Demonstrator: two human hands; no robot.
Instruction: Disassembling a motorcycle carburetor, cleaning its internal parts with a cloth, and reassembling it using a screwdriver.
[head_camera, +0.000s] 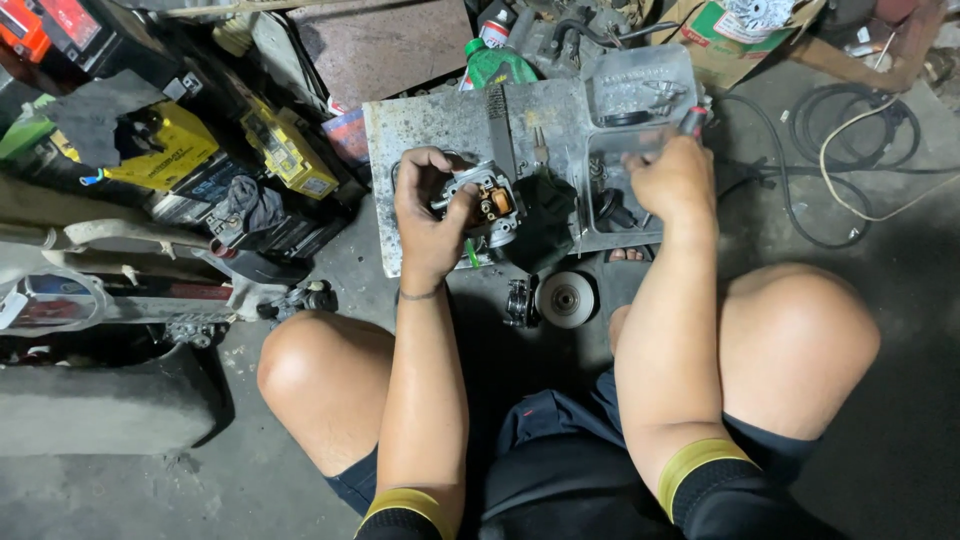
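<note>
The person squats on the concrete floor (880, 420) over a grey metal plate (430, 125) that serves as a work surface. The left hand (428, 215) is closed around a small carburetor (485, 203), the fingers curled over its left side and the thumb pressed at its front; the carburetor sits on the plate, just beside a dark black rag (545, 220). Its bowl seems to be already off, because brass and orange inner parts are visible on top, so I judge that the disassembly is well begun but not finished. The right hand (675, 178) is closed on a tool with a red and black handle (692, 121), probably a screwdriver; its tip is hidden, so I cannot tell what it touches. This hand hovers over a clear plastic tray (640, 90) where some small removed parts, such as rings and springs, lie. A strip of toothed belt (497, 120) lies on the plate above the carburetor, and a green bottle (497, 65) stands behind the plate. On the floor near the knees rest a round pulley-like disc (566, 298) and a small metal piece (518, 302). In my judgement the inner parts still in the body remain to be taken out or cleaned.
</note>
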